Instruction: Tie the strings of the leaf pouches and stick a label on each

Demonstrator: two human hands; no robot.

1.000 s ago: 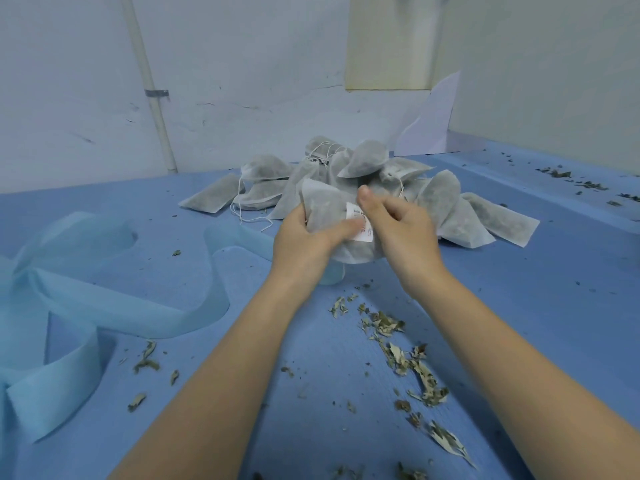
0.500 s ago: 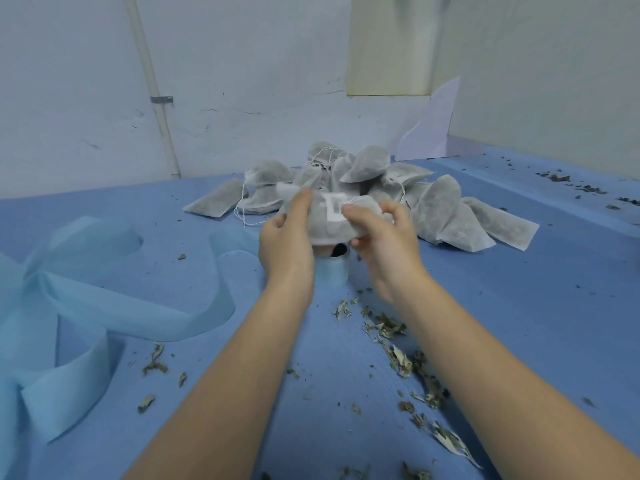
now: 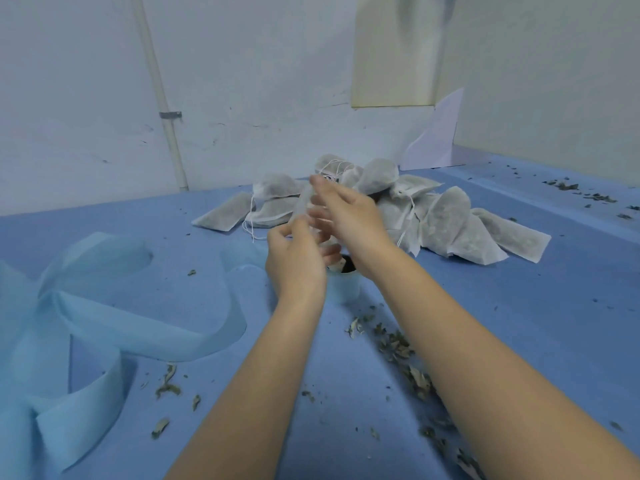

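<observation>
Grey pouch [image 3: 302, 206], blurred, is pinched by the left hand [image 3: 294, 261] in front of the pile of pouches [image 3: 446, 223]; the right hand [image 3: 349, 216] is held beside it, fingers loosely spread.

Left arm: bare forearm, reaching up from bottom centre toward the middle of the view.
Left hand [image 3: 296, 261]: back toward the camera, fingers curled, tips drawn together in a pinch; blurred, so what lies between them cannot be told.
Right arm: bare forearm, running in from the lower right corner, angled toward the left.
Right hand [image 3: 346, 213]: raised above and just behind the left hand, fingers spread and loosely bent, blurred; forefinger topmost.
Spacing: hands close, overlapping in the view.
</observation>
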